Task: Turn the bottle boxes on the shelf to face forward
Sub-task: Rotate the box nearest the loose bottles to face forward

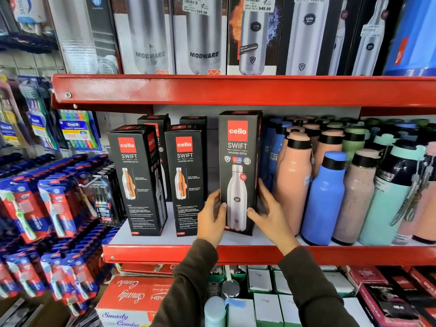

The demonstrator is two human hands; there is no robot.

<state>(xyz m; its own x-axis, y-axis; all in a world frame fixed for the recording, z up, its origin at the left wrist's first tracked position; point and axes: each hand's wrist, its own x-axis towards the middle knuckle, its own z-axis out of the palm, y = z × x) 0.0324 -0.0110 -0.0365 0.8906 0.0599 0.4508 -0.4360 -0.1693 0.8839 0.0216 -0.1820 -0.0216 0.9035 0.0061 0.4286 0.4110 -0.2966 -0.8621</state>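
Three black Cello Swift bottle boxes stand at the front of the red shelf [165, 253]. The right box [238, 147] shows its front face with a steel bottle picture. My left hand [211, 219] grips its lower left edge and my right hand [269, 215] grips its lower right edge. The middle box [185, 175] shows a side panel with text and a cutaway bottle. The left box [135, 178] is angled, with a text panel and a second side both visible. Two more black boxes stand behind them, partly hidden.
Loose bottles fill the shelf to the right, peach [292, 180] and blue [324, 199] ones closest to the held box. The upper red shelf [236, 90] hangs just above the box tops. Toothbrush packs [54, 204] hang at the left. Cartons sit below.
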